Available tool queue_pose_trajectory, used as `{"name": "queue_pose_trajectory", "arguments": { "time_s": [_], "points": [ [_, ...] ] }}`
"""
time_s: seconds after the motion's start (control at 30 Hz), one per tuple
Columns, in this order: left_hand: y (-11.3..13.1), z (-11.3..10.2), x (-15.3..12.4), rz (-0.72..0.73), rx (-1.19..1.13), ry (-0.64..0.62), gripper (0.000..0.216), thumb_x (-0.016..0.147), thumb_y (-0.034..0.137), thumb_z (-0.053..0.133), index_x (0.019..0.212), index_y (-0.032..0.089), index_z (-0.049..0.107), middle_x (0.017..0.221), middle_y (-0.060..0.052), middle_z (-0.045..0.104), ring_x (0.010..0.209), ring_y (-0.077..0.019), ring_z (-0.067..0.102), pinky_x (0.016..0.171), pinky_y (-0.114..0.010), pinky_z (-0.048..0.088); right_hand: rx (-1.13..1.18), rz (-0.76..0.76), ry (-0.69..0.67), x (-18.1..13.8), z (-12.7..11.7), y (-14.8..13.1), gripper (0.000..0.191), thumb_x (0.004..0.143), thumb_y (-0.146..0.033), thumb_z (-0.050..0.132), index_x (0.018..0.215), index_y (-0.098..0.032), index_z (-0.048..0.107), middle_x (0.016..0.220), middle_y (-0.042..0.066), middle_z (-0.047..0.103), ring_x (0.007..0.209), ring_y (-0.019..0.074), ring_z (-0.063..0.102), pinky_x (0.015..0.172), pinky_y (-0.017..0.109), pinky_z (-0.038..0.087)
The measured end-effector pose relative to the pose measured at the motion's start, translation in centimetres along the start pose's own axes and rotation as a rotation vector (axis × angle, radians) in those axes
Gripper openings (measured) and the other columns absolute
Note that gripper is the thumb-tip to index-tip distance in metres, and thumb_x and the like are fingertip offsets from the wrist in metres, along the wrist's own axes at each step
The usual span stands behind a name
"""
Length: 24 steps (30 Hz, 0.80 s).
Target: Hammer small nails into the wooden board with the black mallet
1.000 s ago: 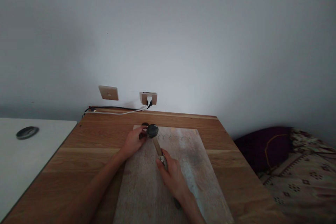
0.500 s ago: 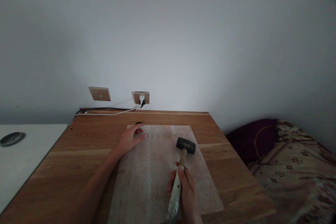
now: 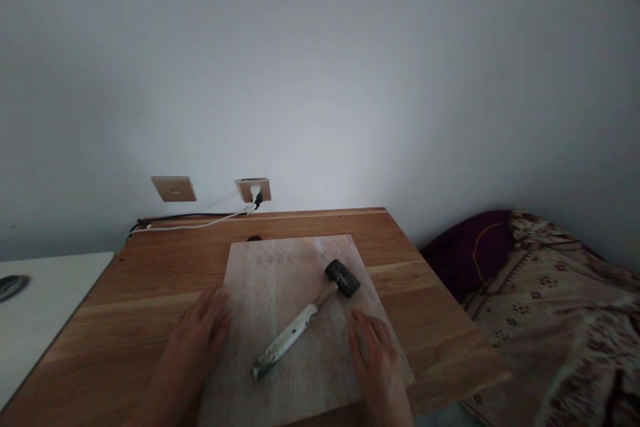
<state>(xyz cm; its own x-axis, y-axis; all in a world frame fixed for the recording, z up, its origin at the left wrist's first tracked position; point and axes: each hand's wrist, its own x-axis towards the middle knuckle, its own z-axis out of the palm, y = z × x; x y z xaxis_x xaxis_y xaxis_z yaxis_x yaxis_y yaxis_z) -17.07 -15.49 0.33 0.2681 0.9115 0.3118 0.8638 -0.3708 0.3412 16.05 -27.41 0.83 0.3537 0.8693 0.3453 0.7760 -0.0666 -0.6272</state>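
Note:
A rubber mallet (image 3: 297,327) lies diagonally on a pale wooden board (image 3: 295,373), its black head toward the far right and its white, worn handle toward the near left. My left hand (image 3: 203,327) is at the board's left edge, slightly blurred, with fingers stretched out and nothing seen in it. Beside the mallet's head, on the right part of the board, my right hand (image 3: 377,353) has its fingers apart and holds nothing. A row of small marks runs along the board's far end.
The board rests on a brown wooden table (image 3: 165,280) against a wall. Behind it are a wall socket (image 3: 253,191) with plugs and cables, and a switch plate (image 3: 174,189). A white surface (image 3: 45,320) stands at left; a patterned cloth (image 3: 540,320) and purple fabric (image 3: 467,247) lie at right.
My right hand has let go of the mallet, which now lies on the board, and has moved right. My left hand has drawn back from the board's far end to its left edge.

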Motion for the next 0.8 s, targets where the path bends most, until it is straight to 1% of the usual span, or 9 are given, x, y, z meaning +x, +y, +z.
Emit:
{"name": "queue_pose_trajectory", "arguments": {
  "time_s": [0.07,0.2,0.37,0.47,0.53,0.6,0.67,0.73,0.8],
  "points": [
    [-0.2,0.3,-1.6,0.014,0.03,-0.029,0.038,0.098,0.037,0.044,0.123,0.025,0.07,0.141,-0.007,0.065,0.118,-0.0294,0.069,0.097,-0.046,0.059,-0.14,-0.121,-0.005,-0.6,-0.4,1.4,0.04,0.104,-0.044,0.045,0.129,-0.022,0.068,0.125,0.013,0.073,0.121,0.0325,0.064,0.102,0.05,0.051],
    [1.6,2.0,-2.5,0.15,0.054,-0.011,0.04,0.094,0.039,0.05,0.127,0.024,0.068,0.143,-0.009,0.064,0.123,-0.0319,0.066,0.102,-0.049,0.057,-0.318,-0.159,-0.025,-1.4,-0.9,4.0,0.04,0.106,-0.041,0.045,0.137,-0.025,0.065,0.134,0.009,0.07,0.129,0.0317,0.06,0.106,0.05,0.047],
    [6.8,5.0,-1.4,0.244,0.005,-0.014,0.041,0.097,0.039,0.051,0.133,0.023,0.062,0.144,-0.011,0.063,0.124,-0.0312,0.065,0.103,-0.048,0.056,-0.392,-0.147,0.023,0.3,-3.2,9.0,0.048,0.108,-0.046,0.036,0.131,-0.021,0.069,0.135,0.012,0.07,0.13,0.0311,0.06,0.109,0.051,0.046],
    [10.3,6.5,0.1,0.341,-0.078,-0.044,0.044,0.099,0.039,0.051,0.139,0.021,0.057,0.15,-0.014,0.056,0.132,-0.032,0.06,0.106,-0.049,0.054,-0.395,-0.13,0.046,2.2,-5.3,12.7,0.052,0.108,-0.048,0.033,0.133,-0.019,0.068,0.137,0.013,0.068,0.134,0.0312,0.058,0.111,0.052,0.046],
    [12.0,7.0,1.2,0.401,-0.125,-0.085,0.046,0.099,0.042,0.051,0.141,0.021,0.055,0.153,-0.016,0.053,0.136,-0.0327,0.056,0.107,-0.05,0.053,-0.404,-0.126,0.048,3.0,-6.7,14.9,0.054,0.108,-0.047,0.029,0.133,-0.017,0.066,0.139,0.016,0.067,0.136,0.0311,0.056,0.111,0.052,0.046],
    [13.1,7.0,2.2,0.456,-0.152,-0.132,0.048,0.1,0.044,0.053,0.142,0.022,0.053,0.151,-0.015,0.055,0.136,-0.0334,0.056,0.109,-0.052,0.051,-0.45,-0.082,0.087,3.0,-8.1,16.7,0.057,0.107,-0.05,0.03,0.136,-0.014,0.063,0.142,0.019,0.063,0.137,0.0333,0.053,0.111,0.054,0.046],
    [13.5,6.7,2.8,0.505,-0.17,-0.17,0.048,0.1,0.043,0.053,0.144,0.025,0.052,0.147,-0.013,0.059,0.136,-0.033,0.055,0.111,-0.054,0.048,-0.535,0.011,0.144,2.3,-9.3,18.2,0.06,0.105,-0.055,0.031,0.139,-0.014,0.059,0.146,0.021,0.058,0.137,0.0377,0.052,0.107,0.058,0.047],
    [13.8,6.5,2.7,0.559,-0.193,-0.207,0.049,0.1,0.041,0.054,0.147,0.028,0.049,0.142,-0.011,0.063,0.138,-0.0318,0.054,0.115,-0.056,0.045,-0.604,0.106,0.183,1.5,-10.1,19.4,0.063,0.103,-0.057,0.03,0.14,-0.014,0.058,0.146,0.024,0.056,0.135,0.0423,0.052,0.102,0.063,0.049],
    [14.1,6.7,2.3,0.598,-0.203,-0.223,0.051,0.1,0.038,0.056,0.149,0.029,0.047,0.138,-0.01,0.066,0.138,-0.031,0.054,0.116,-0.057,0.043,-0.603,0.143,0.203,1.0,-10.5,20.0,0.062,0.102,-0.056,0.03,0.139,-0.016,0.059,0.142,0.023,0.059,0.132,0.0427,0.055,0.1,0.064,0.05]
  ]
}}
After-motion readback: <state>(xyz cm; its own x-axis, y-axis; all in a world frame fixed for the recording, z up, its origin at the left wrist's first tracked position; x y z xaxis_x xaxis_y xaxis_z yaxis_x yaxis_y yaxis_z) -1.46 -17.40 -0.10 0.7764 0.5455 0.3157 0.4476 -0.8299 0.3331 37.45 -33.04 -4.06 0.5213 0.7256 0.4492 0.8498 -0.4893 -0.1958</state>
